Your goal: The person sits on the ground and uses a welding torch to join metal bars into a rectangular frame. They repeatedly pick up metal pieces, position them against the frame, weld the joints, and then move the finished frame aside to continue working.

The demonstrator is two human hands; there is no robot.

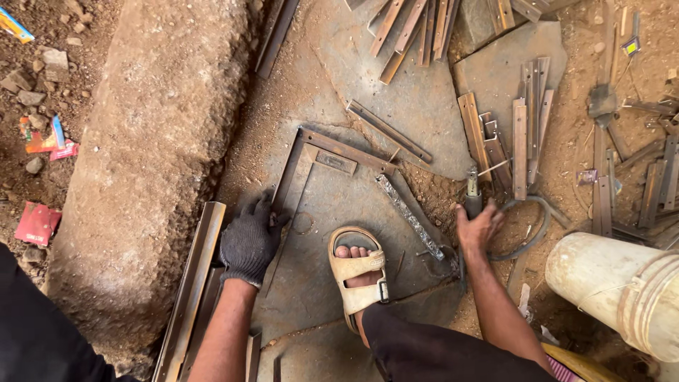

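Red and orange wrappers point(46, 140) lie crumpled in the dirt at the far left, with a flat red packet point(35, 223) nearer you, just left of the long stone block point(152, 141). A yellow-and-blue wrapper point(13, 25) pokes in at the top left corner, and a small yellow-edged square tag point(631, 47) sits in the dirt at the top right. A white plastic bucket point(622, 290) lies on its side at the lower right.

Your left hand point(249, 240), in a dark knit glove, presses fingers spread on the lower end of the L-shaped steel angle frame point(311, 159). The frame lies flat on the stone slab floor point(396, 85); its corner points away from you, one leg running down toward your glove, the other slanting right and slightly toward you.

Your bare right hand point(477, 228) is closed around the electrode holder point(472, 194), which stands nearly upright, tip away from you, beside the loose rusty flat bars point(520, 141). Your hands are well apart, with your sandalled foot point(357, 272) planted between them. A rough weld-spattered strip point(410, 216) runs diagonally between foot and right hand.
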